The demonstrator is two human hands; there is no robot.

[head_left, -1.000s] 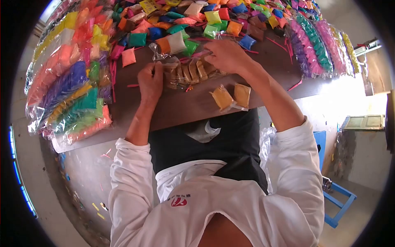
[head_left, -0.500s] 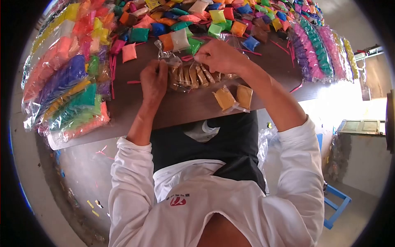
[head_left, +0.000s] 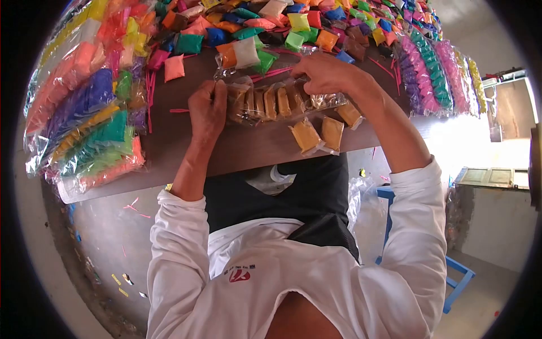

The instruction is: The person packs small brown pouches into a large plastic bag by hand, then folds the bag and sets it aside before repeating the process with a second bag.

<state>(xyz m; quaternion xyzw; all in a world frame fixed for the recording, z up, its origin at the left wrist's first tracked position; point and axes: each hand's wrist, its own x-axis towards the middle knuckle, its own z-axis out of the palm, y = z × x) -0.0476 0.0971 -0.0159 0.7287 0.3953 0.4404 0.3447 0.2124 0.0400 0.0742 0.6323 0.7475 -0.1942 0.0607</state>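
Note:
A clear plastic bag (head_left: 270,103) with a row of brown packets inside lies across the dark tabletop. My left hand (head_left: 207,107) is closed on the bag's left end. Over the bag's right part is my right hand (head_left: 324,74), fingers bent and pressed together at the plastic; what they pinch is too small to make out. Near the table's front edge lie a tan packet (head_left: 305,136) and another tan packet (head_left: 332,133), side by side. A third tan packet (head_left: 350,114) rests below my right wrist.
Many coloured packets (head_left: 293,22) are heaped at the back. Filled bags (head_left: 84,130) are stacked on the left, more bags (head_left: 426,73) stand on the right. Pink ties (head_left: 384,68) lie on the table. A blue stool (head_left: 460,279) is at the lower right.
My right hand has moved right and slightly up along the bag. More of the packet row shows, stretched further right. The third tan packet now shows below my right wrist.

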